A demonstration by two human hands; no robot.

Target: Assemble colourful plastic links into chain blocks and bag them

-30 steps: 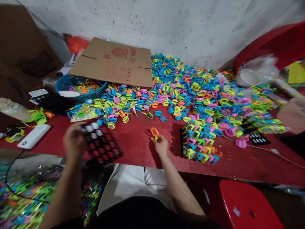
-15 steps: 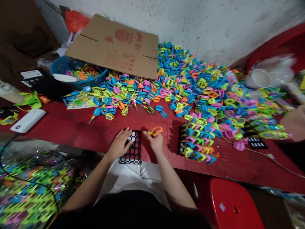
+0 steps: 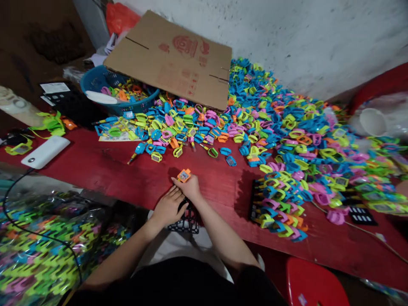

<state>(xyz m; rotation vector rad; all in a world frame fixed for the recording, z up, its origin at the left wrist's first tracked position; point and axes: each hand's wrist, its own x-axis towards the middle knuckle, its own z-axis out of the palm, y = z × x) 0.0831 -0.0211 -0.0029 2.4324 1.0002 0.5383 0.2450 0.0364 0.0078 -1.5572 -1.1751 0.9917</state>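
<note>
My left hand [image 3: 167, 207] lies with fingers stretched flat on a black honeycomb tray [image 3: 188, 221] at the near edge of the red table [image 3: 105, 170]. My right hand [image 3: 190, 189] is right beside it, fingers pinched on a small orange toy watch piece [image 3: 184, 174] held just above the tray's far end. Most of the tray is hidden under both hands. A second black tray [image 3: 256, 204] loaded with coloured watch pieces sits to the right.
A large heap of coloured toy watch pieces [image 3: 287, 127] covers the table's far and right side. A cardboard sheet [image 3: 172, 55] leans over a blue basket [image 3: 95, 80]. A white power bank [image 3: 45, 151] lies at left, a red stool [image 3: 312, 284] at lower right.
My left hand brought the black tray from the left to the table's near edge and now presses on it. My right hand carried the orange piece left, over the tray.
</note>
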